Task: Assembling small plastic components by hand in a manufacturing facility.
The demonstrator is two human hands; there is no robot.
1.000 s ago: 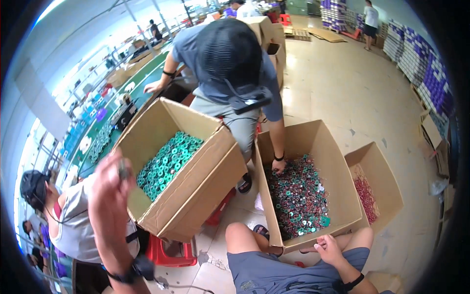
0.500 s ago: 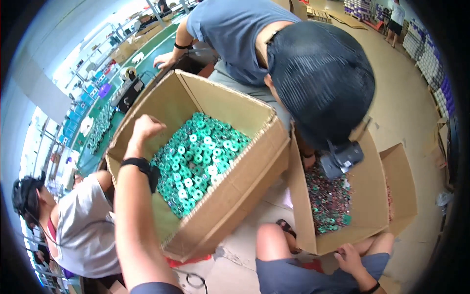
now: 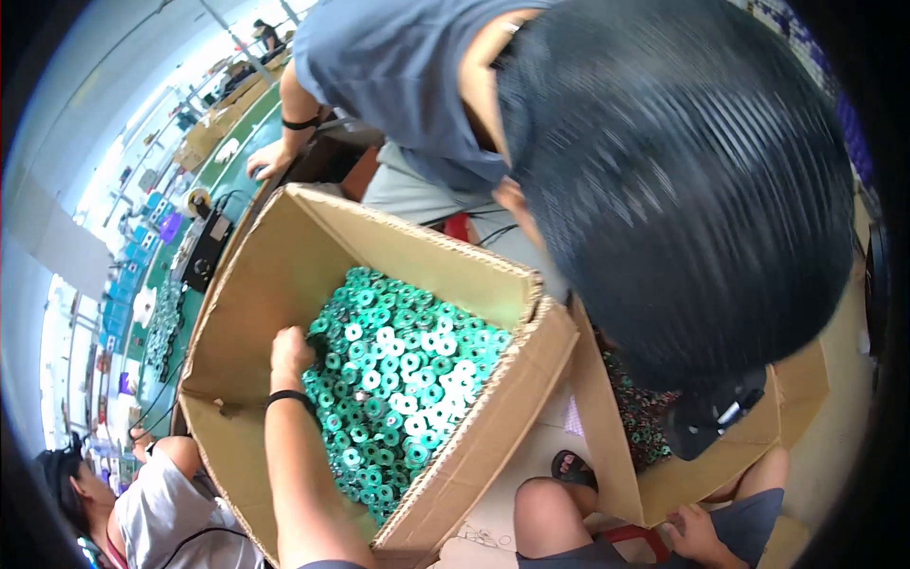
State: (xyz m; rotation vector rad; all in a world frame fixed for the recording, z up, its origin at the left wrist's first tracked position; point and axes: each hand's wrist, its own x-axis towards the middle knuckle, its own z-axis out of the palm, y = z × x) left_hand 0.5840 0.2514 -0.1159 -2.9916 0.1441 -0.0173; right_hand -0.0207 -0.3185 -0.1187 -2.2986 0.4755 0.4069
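A big cardboard box (image 3: 493, 422) stands in front of me, holding a heap of green ring-shaped pieces (image 3: 408, 379). My left hand (image 3: 292, 353) is down inside it at the heap's left side. Its fingers are curled among the pieces, and their tips are hidden. At lower right, my right hand (image 3: 697, 533) lies above my thigh against the near edge of a second cardboard box (image 3: 616, 446). Those fingers are bent, and what they hold, if anything, cannot be made out. The second box contains small dark reddish and green pieces (image 3: 645, 408), partly covered by a co-worker's head.
A co-worker in a black cap (image 3: 682, 190) leans over the second box. Another person in a white top (image 3: 175, 512) sits at lower left. A green workbench (image 3: 190, 308) with equipment runs along the left. My knee (image 3: 550, 517) is between the boxes.
My left hand has gone down from above the first box onto the heap's left side. The co-worker's capped head has come closer, covering more of the second box. My view has shifted.
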